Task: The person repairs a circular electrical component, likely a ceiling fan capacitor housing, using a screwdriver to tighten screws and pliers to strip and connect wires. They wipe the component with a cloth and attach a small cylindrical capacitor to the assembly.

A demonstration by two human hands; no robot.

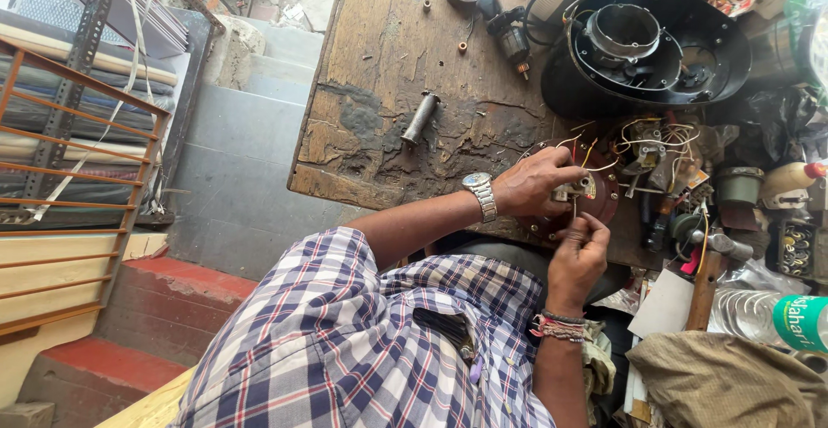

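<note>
My left hand [539,182], a metal watch on its wrist, rests on a round dark reddish motor part [604,204] at the near edge of the worn wooden bench [388,74]. Its fingers pinch a small pale electrical component [576,190] on top of that part. My right hand [580,251], with thread bands at the wrist, is just below and pinches a thin wire that runs up to the component. Loose white and yellow wires [642,139] spread from the part to the right.
A black round fan housing [655,44] lies at the back right. A short metal tube [420,118] and a small motor piece [513,36] lie on the bench. Cluttered parts, a wooden-handled hammer [703,286] and a plastic bottle [776,316] crowd the right. Steps [241,161] drop away left.
</note>
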